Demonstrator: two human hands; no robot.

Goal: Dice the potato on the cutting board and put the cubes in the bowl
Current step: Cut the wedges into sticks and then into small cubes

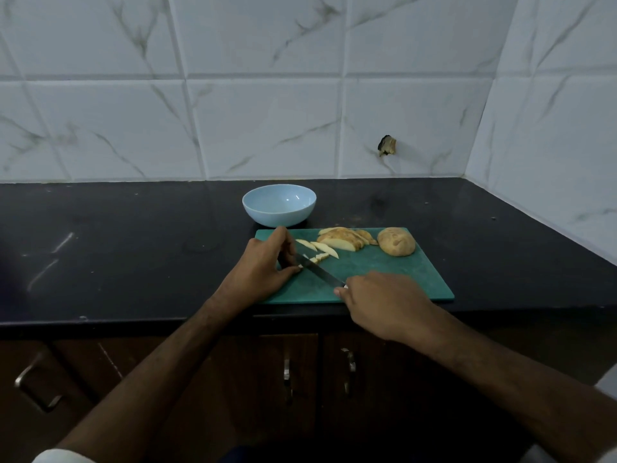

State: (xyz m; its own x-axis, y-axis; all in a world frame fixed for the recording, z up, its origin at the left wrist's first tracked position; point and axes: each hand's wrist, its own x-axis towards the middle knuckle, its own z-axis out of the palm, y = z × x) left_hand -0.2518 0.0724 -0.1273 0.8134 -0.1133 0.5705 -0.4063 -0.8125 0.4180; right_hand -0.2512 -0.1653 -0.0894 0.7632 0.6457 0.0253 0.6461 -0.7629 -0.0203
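Observation:
A green cutting board (384, 275) lies on the black counter. On its far side sit an uncut potato half (396, 241) and a fanned stack of potato slices (345, 239). Pale potato strips (317, 251) lie left of the slices. My right hand (384, 304) grips the handle of a knife (320, 273), whose blade runs up-left across the strips. My left hand (263, 265) holds the strips with curled fingertips right beside the blade. A light blue bowl (279, 205) stands behind the board's left corner, with nothing visible inside.
The black counter (117, 248) stretches left, with tiled wall behind and on the right. Its front edge runs just below the board. Dark cabinet doors with metal handles (286, 372) are underneath.

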